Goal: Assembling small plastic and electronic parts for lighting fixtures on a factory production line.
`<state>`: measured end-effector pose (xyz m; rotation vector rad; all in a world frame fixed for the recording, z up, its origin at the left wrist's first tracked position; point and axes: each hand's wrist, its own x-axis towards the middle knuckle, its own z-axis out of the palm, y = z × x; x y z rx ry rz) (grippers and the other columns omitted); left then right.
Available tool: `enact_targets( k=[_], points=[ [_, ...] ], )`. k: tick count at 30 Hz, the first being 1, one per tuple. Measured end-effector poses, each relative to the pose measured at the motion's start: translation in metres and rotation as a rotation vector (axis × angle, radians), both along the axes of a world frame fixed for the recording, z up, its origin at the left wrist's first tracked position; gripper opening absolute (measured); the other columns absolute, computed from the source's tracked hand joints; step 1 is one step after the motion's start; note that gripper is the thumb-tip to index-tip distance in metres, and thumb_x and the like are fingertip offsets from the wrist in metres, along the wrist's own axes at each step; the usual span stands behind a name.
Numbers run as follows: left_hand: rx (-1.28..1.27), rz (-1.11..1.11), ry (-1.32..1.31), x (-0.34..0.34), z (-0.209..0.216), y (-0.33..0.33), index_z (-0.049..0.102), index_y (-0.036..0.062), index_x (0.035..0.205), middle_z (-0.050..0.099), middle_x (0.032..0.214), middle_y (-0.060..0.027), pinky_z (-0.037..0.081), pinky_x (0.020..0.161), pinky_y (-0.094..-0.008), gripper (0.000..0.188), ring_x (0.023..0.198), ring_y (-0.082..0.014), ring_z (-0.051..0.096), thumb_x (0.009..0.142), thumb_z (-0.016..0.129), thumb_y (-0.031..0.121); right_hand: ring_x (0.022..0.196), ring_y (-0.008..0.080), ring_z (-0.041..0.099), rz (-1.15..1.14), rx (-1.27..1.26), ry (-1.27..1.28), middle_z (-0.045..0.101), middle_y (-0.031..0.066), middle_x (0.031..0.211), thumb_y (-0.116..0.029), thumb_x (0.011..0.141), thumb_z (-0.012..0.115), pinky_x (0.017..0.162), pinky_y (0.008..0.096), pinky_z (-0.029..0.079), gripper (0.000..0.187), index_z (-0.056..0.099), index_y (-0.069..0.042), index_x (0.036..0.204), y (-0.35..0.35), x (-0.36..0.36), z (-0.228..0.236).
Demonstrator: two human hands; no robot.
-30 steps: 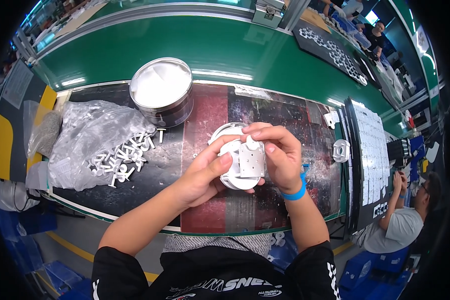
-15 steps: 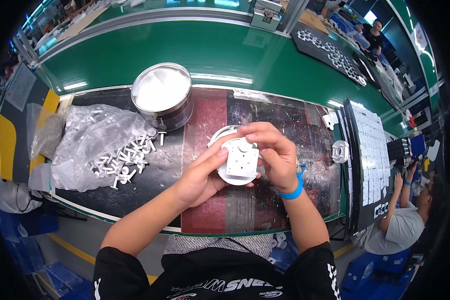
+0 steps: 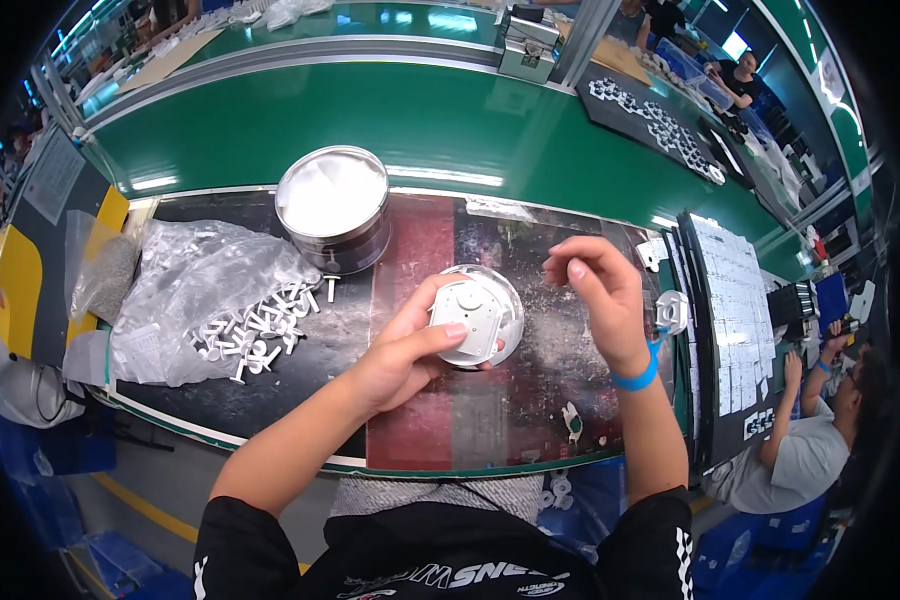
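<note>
My left hand (image 3: 410, 345) is closed around the edge of a white plastic part. Its thumb presses on a flat plate (image 3: 470, 312) with small holes and a round raised knob. Behind the plate shows the rim of a round white housing (image 3: 515, 325); whether the two are joined I cannot tell. My right hand (image 3: 610, 295) is raised to the right, apart from the part. Its fingers are loosely bent, thumb apart, and nothing shows in them. A blue band (image 3: 638, 375) is on that wrist. Beyond it lies a white ring-shaped part (image 3: 672, 313).
To the left, white T-shaped plastic pins (image 3: 255, 335) spill from a clear plastic bag (image 3: 205, 290). A metal can (image 3: 335, 250) with white lining stands behind them. Dark boards with a white sheet (image 3: 725, 320) stand upright at right. A co-worker (image 3: 785, 450) is further right.
My right hand has let go of the white part and moved right. The left hand keeps hold, and the plate now sits tilted to the left over the round housing.
</note>
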<state>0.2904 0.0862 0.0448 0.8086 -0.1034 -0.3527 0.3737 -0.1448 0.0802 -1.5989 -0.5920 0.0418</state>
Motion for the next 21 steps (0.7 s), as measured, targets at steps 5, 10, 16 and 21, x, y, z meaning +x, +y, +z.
enact_targets(
  k=[5, 10, 16, 21],
  points=[
    [0.086, -0.001, -0.077, 0.009, -0.013, -0.001, 0.038, 0.0029, 0.143, 0.051, 0.136, -0.0154, 0.048, 0.099, -0.0398, 0.064, 0.121, -0.0258, 0.056, 0.088, 0.068, 0.015, 0.08, 0.0097, 0.059, -0.228, 0.098, 0.034, 0.065, 0.0034, 0.09, -0.01, 0.099, 0.053, 0.073, 0.0238, 0.047, 0.017, 0.064, -0.001, 0.109, -0.046, 0.049, -0.073],
    [0.199, 0.141, -0.193, 0.012, 0.002, 0.006, 0.042, -0.001, 0.14, 0.064, 0.122, -0.0133, 0.047, 0.101, -0.0348, 0.058, 0.113, -0.02, 0.061, 0.09, 0.069, 0.012, 0.08, 0.0086, 0.06, -0.159, 0.028, 0.082, 0.065, 0.0026, 0.09, -0.007, 0.096, 0.058, 0.07, 0.0224, 0.047, 0.015, 0.067, -0.001, 0.105, -0.046, 0.052, -0.087],
    [0.405, 0.36, -0.042, 0.067, 0.04, -0.028, 0.046, 0.0006, 0.129, 0.066, 0.114, -0.014, 0.05, 0.089, -0.0316, 0.049, 0.104, -0.0172, 0.064, 0.089, 0.07, 0.015, 0.078, 0.0072, 0.06, -0.167, 0.049, 0.034, 0.064, 0.001, 0.087, -0.005, 0.096, 0.057, 0.067, 0.0217, 0.047, 0.014, 0.067, -0.001, 0.104, -0.052, 0.053, -0.089],
    [0.611, 0.493, -0.042, 0.191, 0.023, -0.064, 0.047, -0.0019, 0.128, 0.064, 0.113, -0.0168, 0.053, 0.079, -0.0316, 0.055, 0.094, -0.0215, 0.067, 0.086, 0.075, 0.019, 0.073, 0.0062, 0.057, -0.198, 0.076, -0.001, 0.062, 0.0003, 0.082, -0.005, 0.095, 0.056, 0.064, 0.0208, 0.044, 0.012, 0.067, -0.001, 0.101, -0.054, 0.048, -0.087]
  ],
)
